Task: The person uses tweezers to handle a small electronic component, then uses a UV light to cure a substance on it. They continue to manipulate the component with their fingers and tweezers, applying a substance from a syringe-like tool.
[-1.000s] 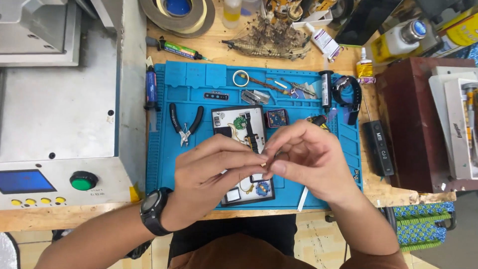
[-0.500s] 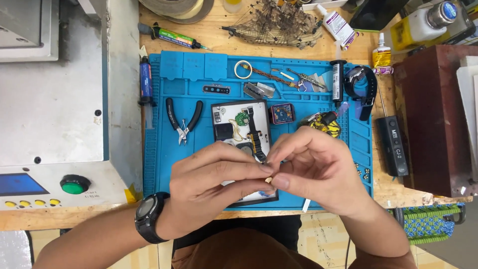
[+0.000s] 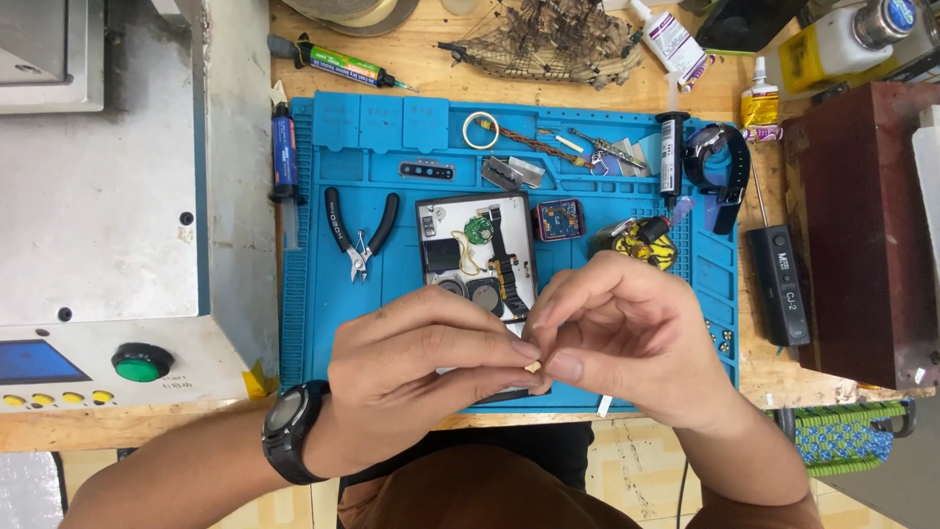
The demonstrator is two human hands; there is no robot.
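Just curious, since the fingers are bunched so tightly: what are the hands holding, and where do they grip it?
A tiny pale piece, pinched between the fingertips of the left hand and right hand. It is too small to tell which part is gripped.

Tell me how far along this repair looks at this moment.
Done: the phone lies open on the blue mat, its insides bared. In hand: left hand and right hand pinch a tiny pale part between fingertips. Left: the phone remains uncovered; the cutters lie unused.
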